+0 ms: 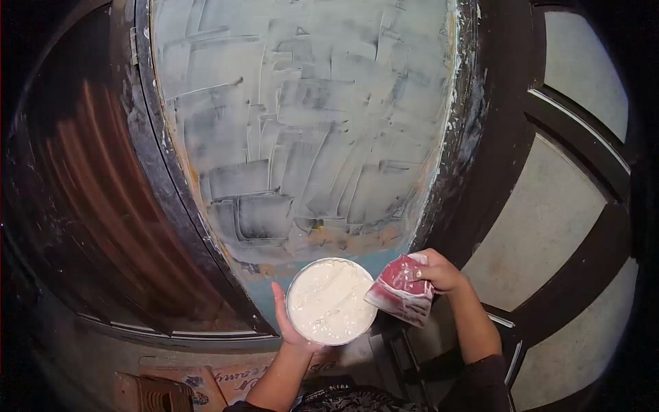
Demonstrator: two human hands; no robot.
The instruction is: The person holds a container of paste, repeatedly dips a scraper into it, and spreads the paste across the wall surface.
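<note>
My left hand (291, 331) grips the side and underside of a round tub (332, 259), its thumb up along the left edge. White putty (329, 302) fills the tub and has a rough, lumpy surface. At the tub's right rim, my right hand (443, 272) is closed on a red putty spreader (399, 276). White putty is smeared over the spreader's lower part, which overlaps the rim in this view; I cannot tell whether they touch. Ahead stands a panel (309, 117) coated in pale grey-white putty with uneven strokes, showing bluish and orange-brown patches near its bottom.
A dark frame (467, 123) borders the panel. To the right is a dark door with pale panels (542, 220); at left, a brown glossy surface (130, 226). Printed cardboard (240, 378) and a brown slatted object (161, 395) lie on the floor.
</note>
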